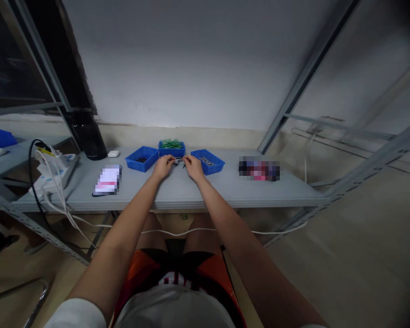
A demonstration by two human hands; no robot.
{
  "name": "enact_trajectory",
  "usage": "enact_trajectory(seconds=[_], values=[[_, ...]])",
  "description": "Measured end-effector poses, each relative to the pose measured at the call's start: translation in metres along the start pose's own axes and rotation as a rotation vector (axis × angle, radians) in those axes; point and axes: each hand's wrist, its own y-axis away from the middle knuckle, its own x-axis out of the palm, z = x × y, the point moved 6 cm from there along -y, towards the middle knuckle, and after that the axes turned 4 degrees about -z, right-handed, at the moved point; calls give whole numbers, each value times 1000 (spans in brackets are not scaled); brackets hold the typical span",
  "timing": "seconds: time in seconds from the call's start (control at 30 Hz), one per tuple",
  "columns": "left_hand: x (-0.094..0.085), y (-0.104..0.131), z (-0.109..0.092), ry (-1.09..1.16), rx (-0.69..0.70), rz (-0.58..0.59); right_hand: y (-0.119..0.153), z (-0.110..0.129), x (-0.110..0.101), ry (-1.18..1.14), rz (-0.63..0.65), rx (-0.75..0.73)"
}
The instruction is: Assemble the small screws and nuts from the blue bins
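Observation:
Both hands meet over the middle of the grey shelf table (177, 193), in front of a blue bin of green pieces (171, 146). Small metal and dark parts (178, 160) lie between the fingertips, too small to name. My left hand (164, 166) pinches at their left end, beside a blue bin holding dark small pieces (142, 158). At the right end, the fingers of my right hand (192, 166) are closed around a small part, next to a blue bin with silvery pieces (207, 161).
A phone (107, 180), a white case (113, 154) and a black bottle (89, 136) stand or lie to the left. Further left is a white power strip (56, 173) with cables. A blurred dark and red object (258, 169) lies right. Metal uprights frame the table.

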Motion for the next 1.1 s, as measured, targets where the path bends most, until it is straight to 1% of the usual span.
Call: enact_trajectory(seconds=[0.07,0.2,0.3,0.43,0.57,0.63,0.7,0.77,0.83,0.97,1.1], values=[[5,0,1,13,14,55,0,4,-2,-15,-24,-12],[15,1,0,77,49,161,1,14,-5,-39,-24,-57],[17,2,-1,109,61,177,2,17,-6,-36,-27,-74],[15,1,3,65,45,142,2,13,-4,-41,-24,-64],[6,1,6,-9,16,47,2,2,3,24,34,-8],[1,1,5,-17,9,-7,3,0,7,67,92,1],[-1,1,3,-18,24,-42,6,0,13,104,182,-20],[-1,1,0,-11,61,-47,9,3,19,134,266,-58],[0,1,-3,1,93,-39,11,5,22,155,309,-84],[0,1,-6,13,105,-43,12,5,24,134,296,-89],[-4,-1,-2,5,49,-84,8,2,19,71,213,-77]])
